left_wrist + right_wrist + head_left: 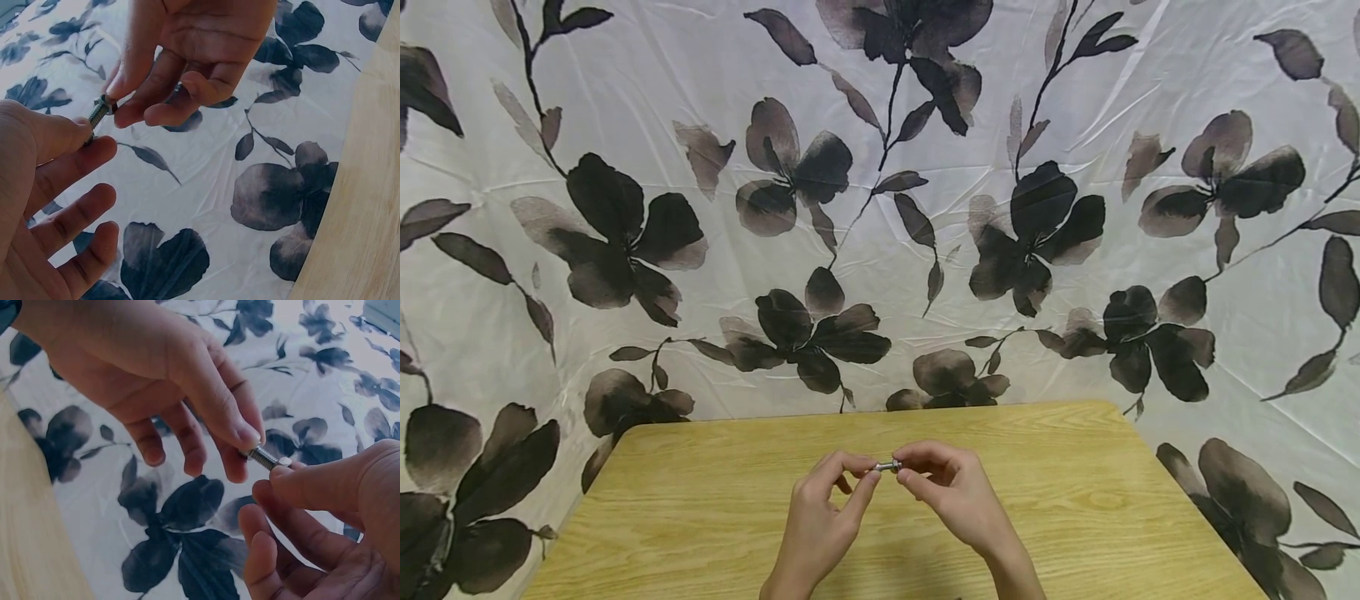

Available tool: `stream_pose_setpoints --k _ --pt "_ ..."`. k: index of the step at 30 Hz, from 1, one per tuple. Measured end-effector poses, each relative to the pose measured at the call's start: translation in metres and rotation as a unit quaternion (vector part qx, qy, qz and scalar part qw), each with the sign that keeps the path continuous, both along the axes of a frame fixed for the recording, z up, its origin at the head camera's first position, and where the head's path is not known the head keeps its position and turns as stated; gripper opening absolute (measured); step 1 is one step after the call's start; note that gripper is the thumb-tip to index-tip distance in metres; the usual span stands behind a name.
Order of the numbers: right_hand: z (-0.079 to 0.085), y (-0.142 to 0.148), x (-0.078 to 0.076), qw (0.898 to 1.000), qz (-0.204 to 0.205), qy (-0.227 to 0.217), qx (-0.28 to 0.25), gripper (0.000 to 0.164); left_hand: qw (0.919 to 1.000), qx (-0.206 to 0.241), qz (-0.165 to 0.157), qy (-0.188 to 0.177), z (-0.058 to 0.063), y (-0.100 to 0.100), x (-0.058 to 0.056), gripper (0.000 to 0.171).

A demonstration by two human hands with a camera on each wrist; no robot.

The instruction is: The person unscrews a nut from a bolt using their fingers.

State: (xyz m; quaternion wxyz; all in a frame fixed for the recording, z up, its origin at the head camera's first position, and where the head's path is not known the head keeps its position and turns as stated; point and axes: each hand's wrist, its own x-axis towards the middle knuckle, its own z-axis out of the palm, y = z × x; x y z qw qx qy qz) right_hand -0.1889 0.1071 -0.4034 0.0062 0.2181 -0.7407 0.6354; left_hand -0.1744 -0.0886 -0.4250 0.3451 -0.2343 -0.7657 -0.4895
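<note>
A small silver bolt (886, 467) with a threaded shank is held up between both hands over the table. My left hand (823, 508) pinches one end of the bolt (96, 116) between thumb and index finger; its other fingers are spread apart in the left wrist view. At the opposite end, thumb and fingertips of my right hand (955, 500) grip a wider, hex-shaped part. The threads of the bolt (265, 457) show between the two sets of fingertips in the right wrist view. Both bolt ends are partly hidden by fingers.
A wood-grain table (700, 500) with rounded far corners lies under the hands. Behind it and along its sides hangs a white cloth (925, 350) printed with dark flowers. A tiny dark speck shows at the bottom edge of the head view.
</note>
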Motion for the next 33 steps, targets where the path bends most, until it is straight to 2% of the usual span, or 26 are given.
stream_pose_setpoints --k 7,11,14,16,19,23,33 --pt "-0.0015 -0.0002 0.0012 0.998 0.02 0.037 -0.045 0.016 1.0 0.003 -0.002 -0.005 0.0002 0.0006 0.0004 0.022" --pt "-0.001 -0.0003 0.0012 0.997 0.021 0.04 -0.068 0.017 0.9999 0.002 -0.002 -0.012 0.0001 0.0007 0.0002 0.022" --pt "0.0002 -0.0001 0.0005 0.998 -0.009 0.018 -0.055 0.021 1.0 0.0 -0.001 -0.007 0.0001 0.0009 -0.0003 0.022" --pt "0.0009 0.0 -0.0002 0.999 -0.036 -0.003 -0.034 0.022 1.0 -0.001 0.0 -0.002 0.0002 0.0011 -0.0005 0.022" --pt "0.001 0.0003 -0.0016 0.998 -0.055 -0.028 0.0 0.021 1.0 -0.003 0.0 0.003 0.0004 0.0011 -0.0006 0.022" --pt "-0.001 0.001 -0.0027 0.998 -0.045 -0.033 0.015 0.021 1.0 -0.007 0.001 0.003 0.0003 0.0008 -0.0007 0.022" --pt "-0.0027 0.0017 -0.0021 0.999 -0.034 -0.014 -0.007 0.017 0.9999 -0.008 0.005 -0.011 -0.0005 0.0006 0.0 0.022"
